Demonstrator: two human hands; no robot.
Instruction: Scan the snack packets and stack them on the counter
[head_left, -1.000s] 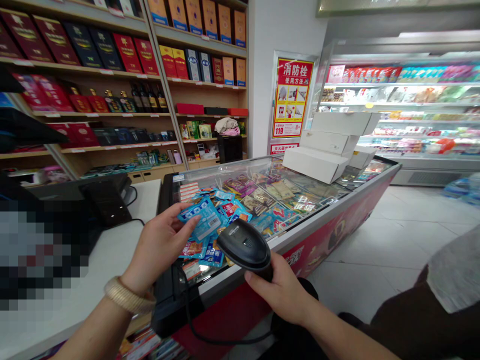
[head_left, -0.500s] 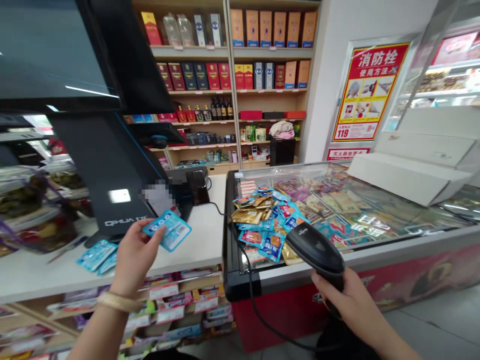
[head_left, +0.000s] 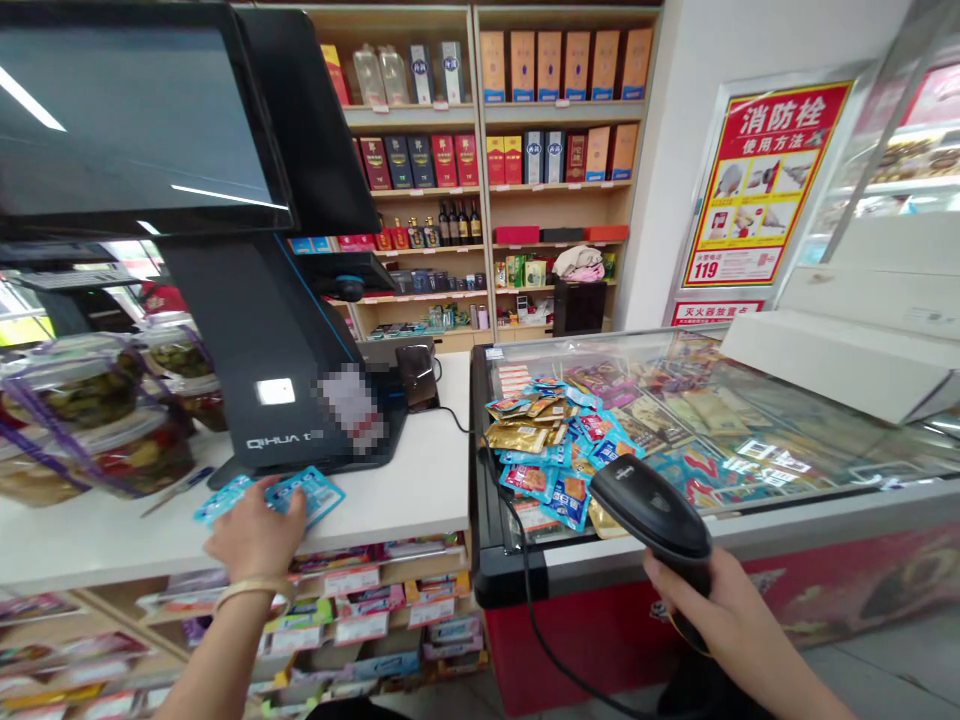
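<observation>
Head view: near the front edge of a white counter (head_left: 420, 480), a blue plastic sachet (head_left: 322, 498) is touched by the left hand (head_left: 257, 535); whether it is pinched cannot be told. It seems light, soft, slippery, best gripped by its edge. A black plastic scanner (head_left: 652, 508) is clamped in the right hand (head_left: 729, 605). Dark food (head_left: 90, 395) is held in clear plastic tubs (head_left: 131, 440) by the counter's left end.

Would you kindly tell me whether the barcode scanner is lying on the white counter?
No, the barcode scanner is held in the right grip, off the white counter.
</observation>
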